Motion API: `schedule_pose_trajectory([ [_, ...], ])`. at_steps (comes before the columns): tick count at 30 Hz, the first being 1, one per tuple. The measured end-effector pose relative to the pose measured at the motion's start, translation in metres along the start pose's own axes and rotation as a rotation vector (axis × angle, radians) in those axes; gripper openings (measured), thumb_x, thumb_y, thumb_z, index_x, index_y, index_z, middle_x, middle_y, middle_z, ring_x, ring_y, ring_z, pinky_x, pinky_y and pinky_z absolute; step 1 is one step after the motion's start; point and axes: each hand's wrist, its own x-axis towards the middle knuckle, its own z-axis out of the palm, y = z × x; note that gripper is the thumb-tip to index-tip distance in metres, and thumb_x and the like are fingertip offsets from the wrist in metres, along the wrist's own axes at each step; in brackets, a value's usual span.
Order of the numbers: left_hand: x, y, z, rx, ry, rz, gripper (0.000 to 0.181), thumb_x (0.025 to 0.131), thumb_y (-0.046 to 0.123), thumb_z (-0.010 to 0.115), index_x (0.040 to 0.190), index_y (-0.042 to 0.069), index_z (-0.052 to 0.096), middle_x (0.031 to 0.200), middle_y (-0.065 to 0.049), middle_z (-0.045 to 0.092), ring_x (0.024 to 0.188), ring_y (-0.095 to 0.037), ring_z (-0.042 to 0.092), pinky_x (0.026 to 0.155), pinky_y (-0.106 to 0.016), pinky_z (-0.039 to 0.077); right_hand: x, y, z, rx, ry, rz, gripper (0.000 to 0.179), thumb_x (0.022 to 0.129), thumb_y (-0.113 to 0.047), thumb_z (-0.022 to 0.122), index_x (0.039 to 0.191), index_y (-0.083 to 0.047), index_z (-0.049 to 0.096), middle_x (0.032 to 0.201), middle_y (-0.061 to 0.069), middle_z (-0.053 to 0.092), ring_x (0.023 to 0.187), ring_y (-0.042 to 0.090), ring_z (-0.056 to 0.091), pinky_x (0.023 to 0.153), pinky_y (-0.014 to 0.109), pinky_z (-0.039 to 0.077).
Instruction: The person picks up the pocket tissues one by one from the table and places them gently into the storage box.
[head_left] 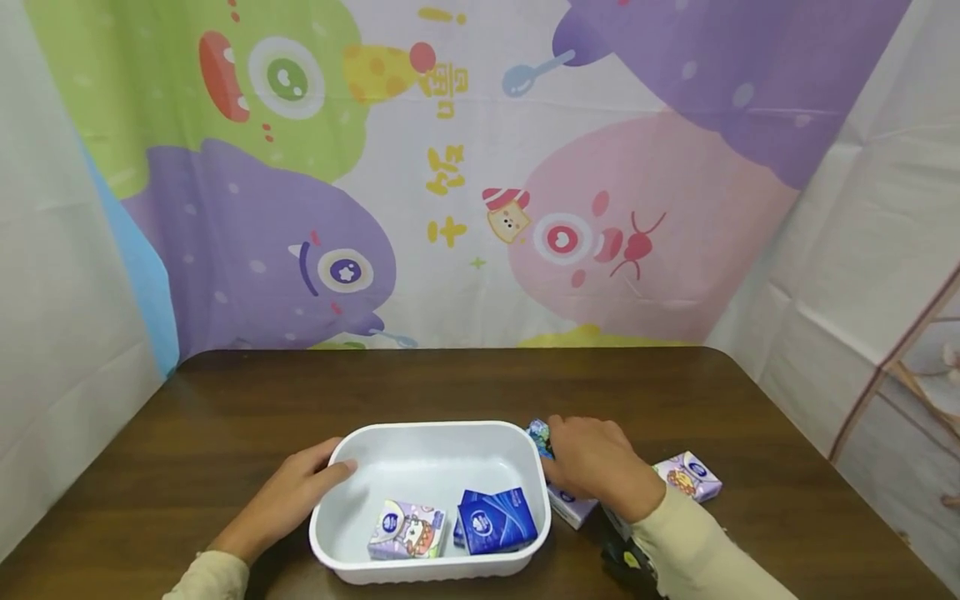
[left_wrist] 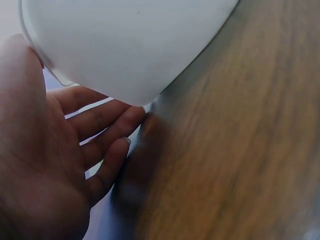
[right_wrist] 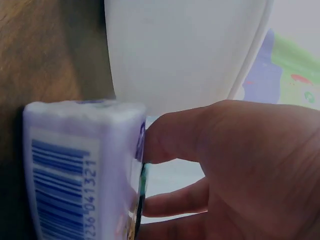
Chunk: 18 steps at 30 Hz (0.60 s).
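Head view: white tub point(head_left: 435, 572) lies lengthwise left-to-right, left hand point(head_left: 300, 487) pinching its rim point(head_left: 442, 424), tabletop point(head_left: 465, 383) beyond, right hand point(head_left: 596, 462) at tissue pack point(head_left: 572, 507), grip unclear.

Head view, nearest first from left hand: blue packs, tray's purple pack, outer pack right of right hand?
1. Purple pack, left half of white tray
2. Blue packs, right half of tray
3. Outer pack, on table, right of right hand
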Motion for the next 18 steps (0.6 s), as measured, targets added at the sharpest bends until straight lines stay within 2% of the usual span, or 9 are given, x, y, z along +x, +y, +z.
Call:
schedule_pose_trajectory([
  [3,-0.0003,0.0001,-0.0003,0.007,-0.002,-0.006,0.035,0.100,0.026,0.061,0.130,0.008,0.062,0.109,-0.006,0.069,0.088,-0.015,0.065,0.072,-0.028,0.054,-0.0001,0.0003,0.0001,-0.006,-0.011,-0.007,0.064,0.088,-0.058,0.067,0.121,-0.003,0.062,0.104,0.013,0.067,0.094,0.029,0.064,0.078,0.053,0.052],
  [9,0.0024,0.0040,-0.0012,0.022,0.003,0.005,0.034,0.101,0.028,0.060,0.128,0.009,0.063,0.109,-0.007,0.069,0.088,-0.016,0.065,0.073,-0.028,0.054,0.0000,0.0012,0.0008,0.013,0.050,-0.060,0.067,0.087,-0.057,0.068,0.128,-0.004,0.062,0.113,0.014,0.066,0.105,0.031,0.062,0.084,0.054,0.052],
  [18,-0.0014,0.0007,-0.0007,0.023,0.005,-0.015,0.034,0.100,0.028,0.061,0.128,0.009,0.063,0.107,-0.006,0.069,0.087,-0.015,0.065,0.073,-0.028,0.054,-0.0002,0.0026,0.0002,0.022,0.096,-0.064,0.054,0.089,-0.046,0.069,0.128,-0.009,0.062,0.105,0.008,0.067,0.096,0.027,0.064,0.076,0.049,0.053],
])
